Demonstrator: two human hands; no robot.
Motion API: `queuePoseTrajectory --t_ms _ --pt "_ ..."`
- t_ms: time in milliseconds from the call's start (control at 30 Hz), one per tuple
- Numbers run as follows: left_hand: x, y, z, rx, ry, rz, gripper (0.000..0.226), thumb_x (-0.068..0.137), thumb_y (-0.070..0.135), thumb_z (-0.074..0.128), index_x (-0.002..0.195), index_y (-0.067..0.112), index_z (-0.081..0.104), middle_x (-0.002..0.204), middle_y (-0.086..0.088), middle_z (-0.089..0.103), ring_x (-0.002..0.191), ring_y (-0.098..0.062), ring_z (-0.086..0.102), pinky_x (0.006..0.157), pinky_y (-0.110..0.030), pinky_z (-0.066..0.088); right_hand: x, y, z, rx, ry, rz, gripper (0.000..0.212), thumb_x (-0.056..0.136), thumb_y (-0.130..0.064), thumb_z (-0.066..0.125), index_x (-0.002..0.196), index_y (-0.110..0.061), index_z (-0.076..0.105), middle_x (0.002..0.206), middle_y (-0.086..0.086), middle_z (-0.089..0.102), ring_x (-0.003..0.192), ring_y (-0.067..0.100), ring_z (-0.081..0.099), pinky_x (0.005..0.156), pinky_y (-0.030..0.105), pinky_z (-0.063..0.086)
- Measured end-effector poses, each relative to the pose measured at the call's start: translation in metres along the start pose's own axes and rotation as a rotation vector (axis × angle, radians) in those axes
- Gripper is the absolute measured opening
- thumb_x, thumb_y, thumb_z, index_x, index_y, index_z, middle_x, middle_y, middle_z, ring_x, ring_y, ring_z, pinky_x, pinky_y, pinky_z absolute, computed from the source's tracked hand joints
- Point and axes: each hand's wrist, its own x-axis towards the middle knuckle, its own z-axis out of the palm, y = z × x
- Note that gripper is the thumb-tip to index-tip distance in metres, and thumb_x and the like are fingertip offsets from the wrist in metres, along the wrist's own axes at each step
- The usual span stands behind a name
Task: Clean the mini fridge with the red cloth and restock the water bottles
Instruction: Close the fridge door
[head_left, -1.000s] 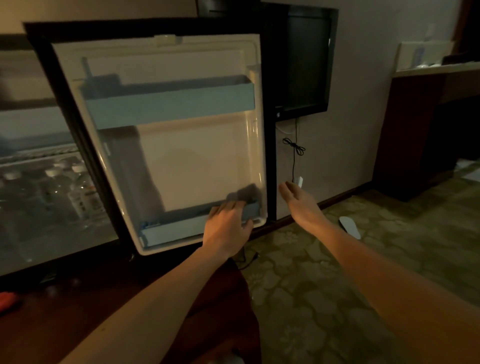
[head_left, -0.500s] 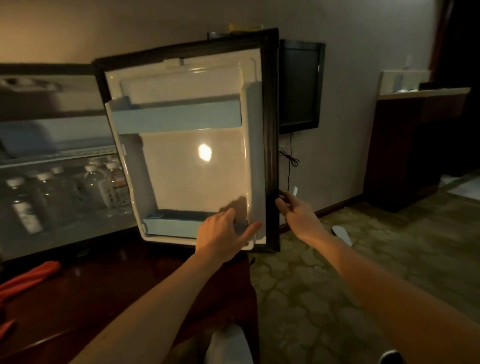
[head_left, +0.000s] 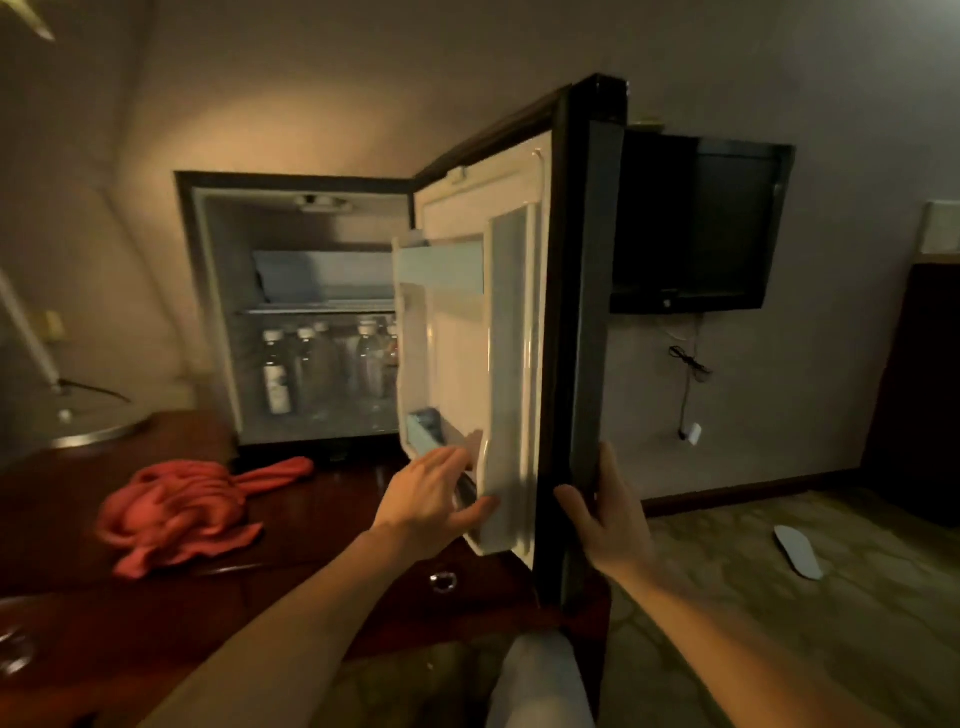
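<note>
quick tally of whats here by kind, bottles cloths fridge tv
water bottles: at least 5 visible caps; some are hidden behind the door
red cloth: 1
mini fridge: 1
tv: 1
total: at least 8

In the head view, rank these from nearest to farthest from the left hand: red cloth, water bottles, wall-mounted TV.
From the left hand:
1. Water bottles, up and left, inside the fridge; hard to separate from the cloth.
2. Red cloth, left, on the wooden top.
3. Wall-mounted TV, upper right, beyond the door.
</note>
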Motion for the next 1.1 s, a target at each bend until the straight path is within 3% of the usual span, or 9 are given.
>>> queuePoseTrajectory --t_ms 100,233,367,500,600,700,833,967,1100 --pt "-0.028 -0.038 -0.020 -0.042 0.029 -0.016 0.088 0.081 0.079 0.027 0.137 0.015 0.053 0.132 -0.005 0.059 0.121 -0.022 0.053 0.093 -0.037 0.046 -0.001 -0.029 0.047 -0.045 0.067 -0.113 0.039 0.085 -0.066 0.049 0.108 -0.036 0.043 0.089 -0.009 0.057 0.079 0.001 0.058 0.067 0.008 0.045" --pt "-0.062 -0.093 -0.041 -0.015 0.061 -0.159 0.077 0.084 0.072 0.029 0.133 0.018 0.055 0.128 -0.004 0.061 0.117 -0.023 0.056 0.089 -0.038 0.047 0.000 -0.049 0.107 -0.137 0.065 -0.232 0.060 0.085 -0.070 0.047 0.110 -0.016 0.044 0.103 -0.002 0.052 0.082 0.010 0.057 0.054 0.027 0.051" --pt "-0.092 -0.142 -0.062 0.046 0.099 -0.314 0.091 0.083 0.084 0.013 0.129 0.019 0.057 0.129 -0.002 0.061 0.119 -0.021 0.056 0.095 -0.038 0.046 0.009 -0.071 0.167 -0.169 0.067 -0.244 0.065 0.082 -0.075 0.050 0.107 -0.015 0.045 0.108 0.001 0.051 0.082 0.012 0.058 0.050 0.026 0.052" --pt "-0.112 -0.184 -0.076 0.123 0.089 -0.440 0.084 0.087 0.067 0.012 0.131 0.012 0.057 0.136 -0.009 0.058 0.128 -0.024 0.050 0.107 -0.035 0.035 0.021 -0.095 0.215 -0.245 0.076 -0.247 0.064 0.078 -0.071 0.059 0.106 -0.015 0.047 0.106 0.006 0.054 0.085 0.016 0.058 0.057 0.027 0.053" --pt "-0.126 -0.220 -0.081 0.269 -0.031 -0.479 0.080 0.089 0.062 0.008 0.140 0.017 0.050 0.148 -0.004 0.047 0.138 -0.021 0.039 0.115 -0.035 0.025 0.031 -0.109 0.244 -0.249 0.090 -0.274 0.058 0.077 -0.062 0.068 0.101 -0.014 0.048 0.100 0.007 0.054 0.083 0.017 0.055 0.058 0.028 0.051" --pt "-0.138 -0.243 -0.083 0.395 -0.181 -0.455 0.064 0.096 0.059 0.034 0.151 0.027 0.031 0.157 0.000 0.034 0.145 -0.022 0.027 0.118 -0.039 0.018 0.040 -0.116 0.266 -0.254 0.089 -0.271 0.055 0.076 -0.061 0.069 0.099 -0.017 0.046 0.097 0.005 0.053 0.083 0.017 0.052 0.059 0.029 0.049" --pt "-0.140 -0.257 -0.082 0.539 -0.278 -0.527 0.086 0.083 0.078 0.040 0.153 0.040 0.008 0.152 -0.006 0.035 0.137 -0.036 0.035 0.112 -0.047 0.029 0.052 -0.119 0.292 -0.270 0.102 -0.264 0.054 0.073 -0.058 0.072 0.096 -0.017 0.046 0.095 0.005 0.053 0.083 0.018 0.051 0.061 0.026 0.044" --pt "-0.130 -0.267 -0.082 0.655 -0.293 -0.565 0.081 0.076 0.081 0.046 0.144 0.039 0.031 0.148 -0.011 0.035 0.132 -0.041 0.036 0.110 -0.053 0.027 0.058 -0.119 0.312 -0.276 0.099 -0.251 0.054 0.071 -0.055 0.075 0.096 -0.017 0.047 0.096 0.006 0.052 0.084 0.019 0.050 0.061 0.028 0.046" --pt "-0.115 -0.277 -0.078 0.658 -0.367 -0.534 0.075 0.078 0.074 0.054 0.138 0.028 0.049 0.160 -0.012 0.017 0.145 -0.043 0.012 0.118 -0.058 0.010 0.064 -0.119 0.325 -0.295 0.106 -0.242 0.055 0.070 -0.056 0.075 0.097 -0.017 0.047 0.096 0.006 0.052 0.083 0.019 0.051 0.059 0.032 0.049"
